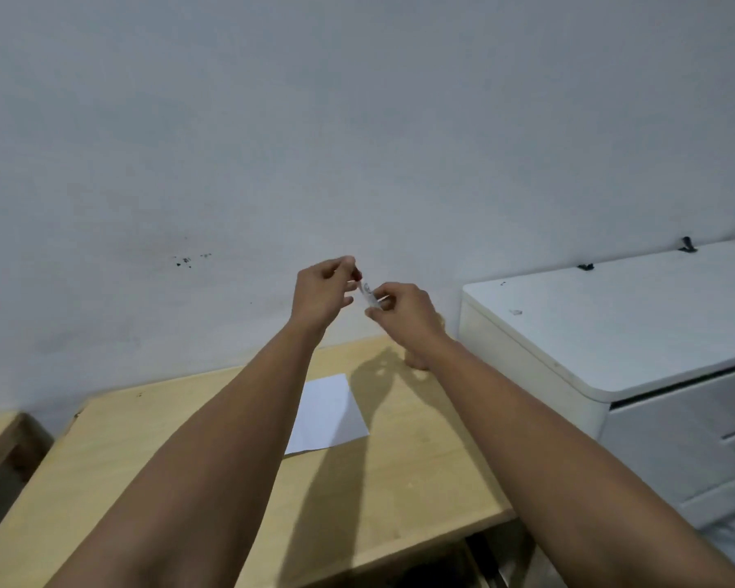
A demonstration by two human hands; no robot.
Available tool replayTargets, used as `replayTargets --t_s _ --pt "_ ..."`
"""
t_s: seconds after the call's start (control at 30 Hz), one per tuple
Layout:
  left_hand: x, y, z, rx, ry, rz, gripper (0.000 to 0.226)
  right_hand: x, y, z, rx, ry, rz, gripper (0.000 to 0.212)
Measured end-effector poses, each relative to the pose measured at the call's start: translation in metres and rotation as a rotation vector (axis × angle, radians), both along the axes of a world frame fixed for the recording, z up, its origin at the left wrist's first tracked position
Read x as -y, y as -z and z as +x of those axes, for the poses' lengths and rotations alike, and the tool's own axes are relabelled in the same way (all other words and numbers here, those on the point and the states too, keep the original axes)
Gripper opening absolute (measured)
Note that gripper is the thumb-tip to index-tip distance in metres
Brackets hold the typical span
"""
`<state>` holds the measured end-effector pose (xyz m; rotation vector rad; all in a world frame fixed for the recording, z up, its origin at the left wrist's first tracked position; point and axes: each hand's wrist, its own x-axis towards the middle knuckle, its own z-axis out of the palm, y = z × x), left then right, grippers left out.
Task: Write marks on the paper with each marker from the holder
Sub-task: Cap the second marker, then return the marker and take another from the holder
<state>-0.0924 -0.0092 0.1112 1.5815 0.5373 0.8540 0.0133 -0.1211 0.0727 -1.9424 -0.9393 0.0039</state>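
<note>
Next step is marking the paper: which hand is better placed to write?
Probably the right hand: it grips the marker by its white barrel, while the left hand pinches only the red cap end. The paper lies below.

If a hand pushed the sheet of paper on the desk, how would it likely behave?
The paper looks thin and lies flat and loose, so it would probably slide easily on the smooth desk. Lifted by one edge, it would likely flop.
</note>
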Motion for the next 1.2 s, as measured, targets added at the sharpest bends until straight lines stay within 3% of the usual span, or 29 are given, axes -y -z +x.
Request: replayTargets --t_s 0.13,0.3,0.47,0.6,0.77,0.9,1.1,1.2 --pt "-0.006 0.017 0.043 -0.150 -0.002 0.173 0.049 0.009 -0.025 0.057 -0.046 0.151 0.127 0.018" --pt "-0.005 0.073 0.086 -0.493 0.223 0.310 0.096 0.013 -0.012 0.112 -0.053 0.220 0.035 0.013" --pt "-0.004 0.117 0.119 -0.569 0.243 0.318 0.116 0.005 0.021 0.131 -0.075 0.163 -0.074 0.008" --pt "-0.001 0.135 0.135 -0.490 0.266 0.246 0.113 0.002 0.044 0.136 -0.123 0.139 -0.099 0.010" --pt "0.009 0.151 0.144 -0.361 0.237 0.208 0.066 0.012 0.064 0.123 -0.126 0.139 0.019 0.040" --pt "0.018 0.154 0.144 -0.294 0.207 0.173 0.052 0.025 0.081 0.118 0.034 0.189 0.020 0.030" --pt "0.015 0.157 0.146 -0.322 0.190 0.182 0.061 0.030 0.075 0.118 -0.013 0.195 -0.026 0.014" --pt "0.013 0.152 0.143 -0.387 0.218 0.196 0.069 0.029 0.065 0.123 -0.047 0.212 0.102 0.012"
